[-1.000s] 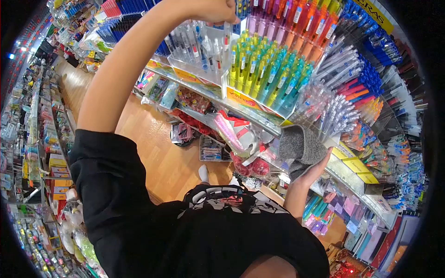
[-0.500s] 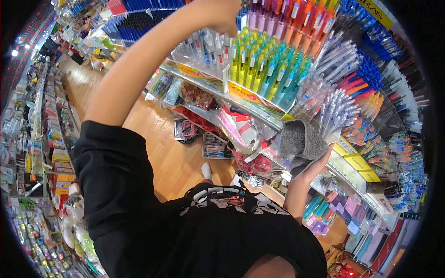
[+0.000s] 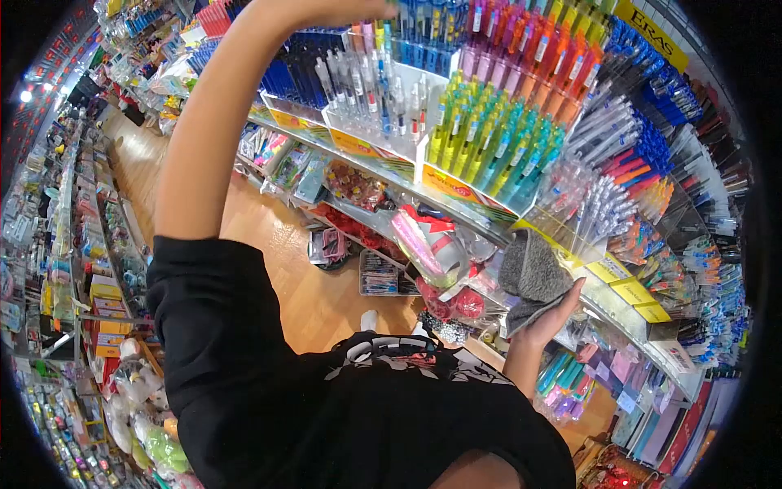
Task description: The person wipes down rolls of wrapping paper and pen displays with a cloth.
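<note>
Left arm raised toward 12 o'clock; left hand (image 3: 342, 8) sits at the top edge of the view, mostly cut off, above the tray of clear pens (image 3: 371, 94). Cannot tell whether it is closed or holding anything.

Right hand (image 3: 547, 318) at about 4 o'clock, palm up, fingers curled under a folded grey cloth (image 3: 533, 273), gripping it. Cloth rests against the front lip of the pen shelf (image 3: 456, 191), just below the clear-barrel pens (image 3: 590, 208) and beside the green and yellow pens (image 3: 489, 134).

Progress, judged: the work looks like wiping or tending the pen display. Cloth is in hand at the shelf edge; no visible mark separates cleaned from uncleaned sections, so how much is done stays open.

Versus 0.5 s ago: left hand has gone higher, out of the clear-pen tray. Cloth and right hand nearly unchanged, slightly lower in the view.
</note>
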{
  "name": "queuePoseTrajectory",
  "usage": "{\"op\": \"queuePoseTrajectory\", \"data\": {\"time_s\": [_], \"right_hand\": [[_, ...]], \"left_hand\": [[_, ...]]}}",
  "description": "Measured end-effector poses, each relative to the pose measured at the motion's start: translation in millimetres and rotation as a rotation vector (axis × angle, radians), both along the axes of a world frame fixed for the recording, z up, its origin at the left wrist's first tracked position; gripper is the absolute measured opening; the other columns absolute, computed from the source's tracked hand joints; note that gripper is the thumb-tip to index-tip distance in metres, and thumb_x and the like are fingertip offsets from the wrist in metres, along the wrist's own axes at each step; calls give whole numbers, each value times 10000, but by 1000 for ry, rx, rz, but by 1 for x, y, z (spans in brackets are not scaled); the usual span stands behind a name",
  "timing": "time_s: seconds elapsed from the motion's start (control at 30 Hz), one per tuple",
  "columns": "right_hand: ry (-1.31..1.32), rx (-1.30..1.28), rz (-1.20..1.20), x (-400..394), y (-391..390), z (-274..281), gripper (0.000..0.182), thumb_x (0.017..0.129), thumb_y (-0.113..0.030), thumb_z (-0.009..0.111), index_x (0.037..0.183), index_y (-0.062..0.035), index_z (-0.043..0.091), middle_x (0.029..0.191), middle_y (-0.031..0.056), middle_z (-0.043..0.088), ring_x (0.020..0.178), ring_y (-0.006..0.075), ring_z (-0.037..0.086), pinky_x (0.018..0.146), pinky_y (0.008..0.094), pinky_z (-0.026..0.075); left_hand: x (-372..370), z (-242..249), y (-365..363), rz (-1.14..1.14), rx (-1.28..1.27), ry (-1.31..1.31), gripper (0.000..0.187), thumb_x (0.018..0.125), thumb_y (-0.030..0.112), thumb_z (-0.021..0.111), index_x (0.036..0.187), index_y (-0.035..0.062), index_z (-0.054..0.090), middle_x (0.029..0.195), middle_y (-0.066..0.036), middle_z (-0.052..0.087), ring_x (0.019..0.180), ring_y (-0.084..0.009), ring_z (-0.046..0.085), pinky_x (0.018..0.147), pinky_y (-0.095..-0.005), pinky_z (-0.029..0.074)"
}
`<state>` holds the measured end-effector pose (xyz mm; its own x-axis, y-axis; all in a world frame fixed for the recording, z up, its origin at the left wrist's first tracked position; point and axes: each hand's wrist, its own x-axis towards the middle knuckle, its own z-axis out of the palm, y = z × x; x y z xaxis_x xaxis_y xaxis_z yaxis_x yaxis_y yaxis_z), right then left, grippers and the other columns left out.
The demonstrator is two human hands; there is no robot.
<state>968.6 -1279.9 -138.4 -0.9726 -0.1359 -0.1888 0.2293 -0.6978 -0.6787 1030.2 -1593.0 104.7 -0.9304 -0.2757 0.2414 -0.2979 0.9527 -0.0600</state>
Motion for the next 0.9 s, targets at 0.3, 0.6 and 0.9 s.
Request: {"op": "queuePoseTrajectory", "data": {"time_s": [0.3, 0.6, 0.9], "right_hand": [[-30, 198, 154, 44, -38, -8, 423, 854, -360, 462, 1038, 20, 492, 976, 108, 553, 871, 186, 548, 757, 301, 433], [-156, 70, 412, 86, -94, 8, 669, 826, -564, 322, 1182, -2, 394, 1132, 122, 496, 1030, 253, 491, 920, 357, 356], [417, 155, 313, 158, -194, 21, 402, 836, -169, 534, 1170, -38, 354, 967, 45, 486, 860, 117, 463, 766, 256, 382]], "left_hand": [[16, -79, -53, -370, -268, 103, 220, 689, 188, 624, 805, 5, 588, 798, -151, 578, 771, -298, 556, 694, -351, 433], [108, -43, -22, -481, 19, 812, 127, 709, 76, 625, 815, 11, 598, 790, -90, 612, 677, -161, 586, 632, -268, 446], [167, -254, 73, -98, 798, 746, 234, 696, 27, 586, 895, -30, 476, 794, -183, 541, 728, -325, 541, 640, -376, 425]]}}
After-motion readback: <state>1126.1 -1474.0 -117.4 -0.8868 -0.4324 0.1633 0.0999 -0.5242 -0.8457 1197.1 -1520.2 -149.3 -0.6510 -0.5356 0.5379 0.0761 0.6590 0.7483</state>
